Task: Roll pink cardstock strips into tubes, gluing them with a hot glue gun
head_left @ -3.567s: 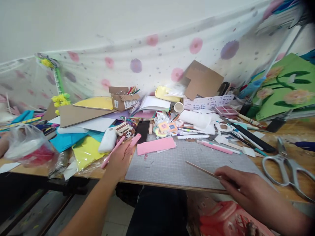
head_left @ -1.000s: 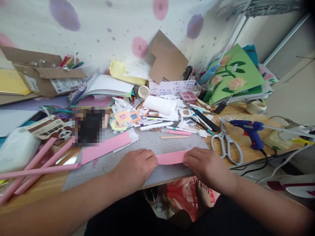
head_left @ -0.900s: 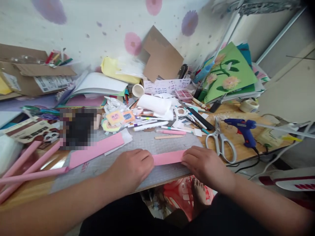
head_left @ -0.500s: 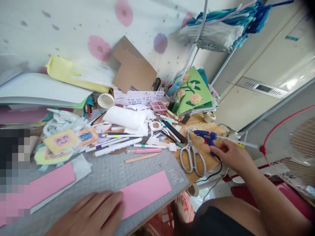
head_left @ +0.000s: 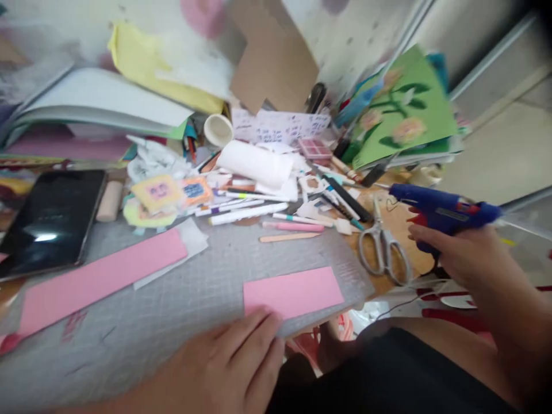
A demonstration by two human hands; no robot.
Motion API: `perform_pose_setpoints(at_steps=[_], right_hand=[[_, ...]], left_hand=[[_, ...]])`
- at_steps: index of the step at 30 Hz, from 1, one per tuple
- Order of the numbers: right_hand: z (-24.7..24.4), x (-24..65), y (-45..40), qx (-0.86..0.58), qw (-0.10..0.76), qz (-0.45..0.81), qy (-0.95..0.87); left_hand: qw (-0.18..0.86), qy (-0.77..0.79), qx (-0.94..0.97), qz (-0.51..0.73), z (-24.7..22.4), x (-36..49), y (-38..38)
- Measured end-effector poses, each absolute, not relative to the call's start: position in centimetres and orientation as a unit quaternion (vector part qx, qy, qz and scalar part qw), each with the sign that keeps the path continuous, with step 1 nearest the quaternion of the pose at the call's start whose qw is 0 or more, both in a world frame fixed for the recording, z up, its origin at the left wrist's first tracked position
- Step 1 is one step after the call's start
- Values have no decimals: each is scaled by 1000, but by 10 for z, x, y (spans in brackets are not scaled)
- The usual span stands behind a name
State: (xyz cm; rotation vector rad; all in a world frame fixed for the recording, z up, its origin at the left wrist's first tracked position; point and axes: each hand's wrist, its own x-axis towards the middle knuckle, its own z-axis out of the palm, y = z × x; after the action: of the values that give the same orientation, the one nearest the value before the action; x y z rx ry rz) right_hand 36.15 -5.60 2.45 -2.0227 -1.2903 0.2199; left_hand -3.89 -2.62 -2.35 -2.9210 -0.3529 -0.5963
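My right hand point(head_left: 468, 259) grips a blue hot glue gun point(head_left: 442, 211) by its handle, raised over the right end of the desk, its nozzle pointing left. Flat on the grey cutting mat point(head_left: 181, 307) lies a short pink strip point(head_left: 297, 290). Resting on that strip's near left edge, my left hand point(head_left: 241, 359) has its fingers stretched out and holds nothing. A pair of silver-handled scissors point(head_left: 383, 247) lies just below and left of the glue gun. The longer pink strip point(head_left: 107, 279) is on the left of the mat, partly over white paper.
Pens, a wooden stick point(head_left: 291, 237) and a white paper roll point(head_left: 256, 163) clutter the desk behind the mat. A black tablet or phone point(head_left: 52, 215) lies at left. Green floral artwork point(head_left: 407, 115) leans at back right. The desk's front edge runs beside my legs.
My right hand has closed round the glue gun and lifted it off the desk. The view has shifted, bringing the mat's left side into sight. My left hand stays on the short pink strip.
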Motion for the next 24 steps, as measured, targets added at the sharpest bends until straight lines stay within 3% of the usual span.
perform_pose_setpoints(at_steps=[2, 3, 6, 9, 24], right_hand=[[28, 321, -58, -752, 333, 154, -547], [29, 301, -59, -697, 278, 213, -626], [29, 252, -58, -558, 203, 252, -764], [26, 227, -53, -524, 169, 279, -787], [19, 201, -43, -530, 228, 317, -753]], left_hand=[[57, -102, -980, -161, -7, -35, -28], [53, -103, -982, -149, -3, -34, -29], [57, -128, -978, -152, 0, -33, -34], [56, -111, -981, -146, -3, -35, -36], [0, -128, -975, -184, -12, -35, -25]])
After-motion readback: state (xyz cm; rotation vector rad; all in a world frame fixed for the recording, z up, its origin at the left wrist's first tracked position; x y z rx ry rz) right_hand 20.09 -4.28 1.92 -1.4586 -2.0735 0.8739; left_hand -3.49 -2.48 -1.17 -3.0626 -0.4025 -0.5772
